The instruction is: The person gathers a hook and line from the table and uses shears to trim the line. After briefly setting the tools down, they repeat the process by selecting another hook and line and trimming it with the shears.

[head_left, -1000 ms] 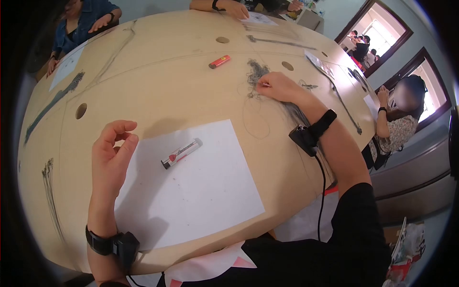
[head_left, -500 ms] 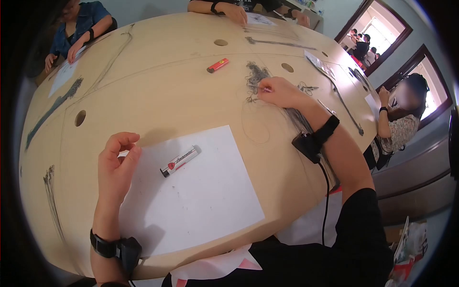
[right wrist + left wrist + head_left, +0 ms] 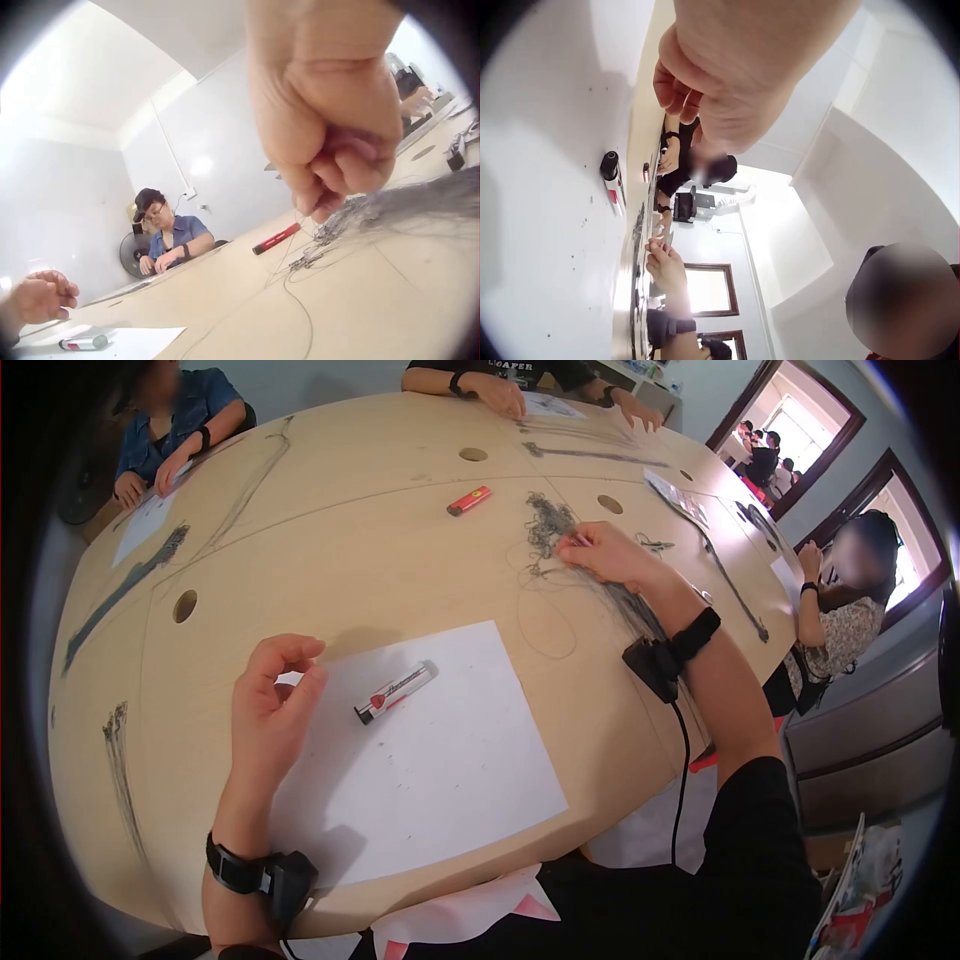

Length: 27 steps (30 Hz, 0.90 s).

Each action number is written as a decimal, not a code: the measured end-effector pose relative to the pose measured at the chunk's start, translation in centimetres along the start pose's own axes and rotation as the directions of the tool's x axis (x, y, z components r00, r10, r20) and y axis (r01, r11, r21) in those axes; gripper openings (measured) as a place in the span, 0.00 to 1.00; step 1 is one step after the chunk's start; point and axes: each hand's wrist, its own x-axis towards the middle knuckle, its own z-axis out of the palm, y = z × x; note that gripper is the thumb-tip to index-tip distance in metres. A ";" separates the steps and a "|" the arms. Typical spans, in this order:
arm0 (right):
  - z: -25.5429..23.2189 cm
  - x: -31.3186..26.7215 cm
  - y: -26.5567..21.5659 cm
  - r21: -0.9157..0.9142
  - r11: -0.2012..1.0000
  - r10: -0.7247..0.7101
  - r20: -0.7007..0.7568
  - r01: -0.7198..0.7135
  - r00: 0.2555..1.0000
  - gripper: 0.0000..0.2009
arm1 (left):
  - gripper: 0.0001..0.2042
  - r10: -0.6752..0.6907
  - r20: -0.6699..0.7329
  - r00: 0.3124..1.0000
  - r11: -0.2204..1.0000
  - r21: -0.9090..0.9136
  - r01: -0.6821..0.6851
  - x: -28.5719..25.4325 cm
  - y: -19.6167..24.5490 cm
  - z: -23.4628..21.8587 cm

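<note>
My right hand (image 3: 612, 555) is over the tangled end of a dark bundle of thin strands (image 3: 547, 525), thumb and fingertips pinched together. In the right wrist view a fine strand (image 3: 291, 241) runs down from those fingertips. The bundle's straighter length passes under my right forearm. My left hand (image 3: 275, 705) hovers beside the left edge of a white paper sheet (image 3: 470, 760), its fingers loosely bent and holding nothing. On the sheet lies a printed tube (image 3: 395, 693) with a dark end and a red mark. Small dark specks dot the paper around it.
A red tube (image 3: 469, 501) lies farther back. Other strand bundles lie left (image 3: 125, 600), far right (image 3: 735, 585) and at the near left (image 3: 120, 780). Round holes (image 3: 185, 606) pierce the table. Three other people sit around it. A cable (image 3: 683, 780) hangs from my right wrist camera.
The head view has shifted slightly. My right hand stays at the tangled end, and my left hand remains beside the paper. Across the table, other people's hands have moved.
</note>
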 end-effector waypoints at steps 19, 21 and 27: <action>2.0 0.2 -1.2 0.153 0.985 0.071 0.078 -0.082 0.994 0.05 | 0.07 0.045 -0.009 0.999 0.999 0.026 -0.045 -0.2 -0.7 0.5; 2.1 -0.4 -1.8 0.134 0.988 0.058 0.092 -0.070 0.994 0.05 | 0.07 0.040 -0.001 0.999 0.999 0.029 -0.040 -0.1 -0.7 0.6; 2.4 -0.3 -1.1 0.045 0.994 -0.108 0.184 0.101 0.977 0.06 | 0.07 0.032 0.004 0.999 0.998 0.046 -0.033 -0.3 -0.5 0.7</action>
